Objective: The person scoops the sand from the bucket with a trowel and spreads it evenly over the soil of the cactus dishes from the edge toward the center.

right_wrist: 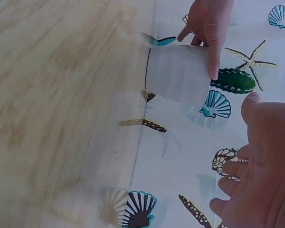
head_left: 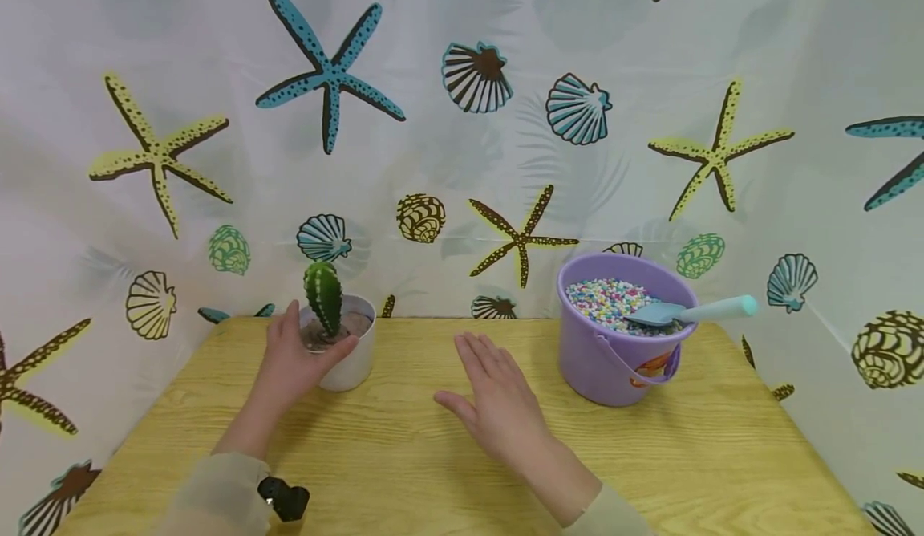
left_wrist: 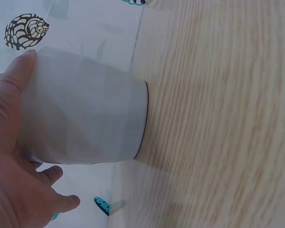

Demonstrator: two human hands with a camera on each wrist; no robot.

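Observation:
A white flowerpot point(head_left: 354, 369) holding a green cactus point(head_left: 324, 299) stands at the left back of the table. My left hand point(head_left: 292, 359) grips the pot near its rim, thumb on the near side and fingers round the far left. In the left wrist view the flowerpot point(left_wrist: 85, 111) stands upright with its base at the tabletop, and the thumb lies along its upper side. My right hand point(head_left: 498, 408), its fingers extended, is over the middle of the table, holding nothing. The right wrist view shows this hand point(right_wrist: 266, 161) apart from the pot.
At the right back stands a purple bucket point(head_left: 599, 363) filled with small multicoloured beads point(head_left: 602, 299). A light blue scoop point(head_left: 660, 314) rests in it, handle sticking out rightward. Behind the wooden table point(head_left: 404, 456) hangs a curtain point(head_left: 447, 167) printed with starfish and shells.

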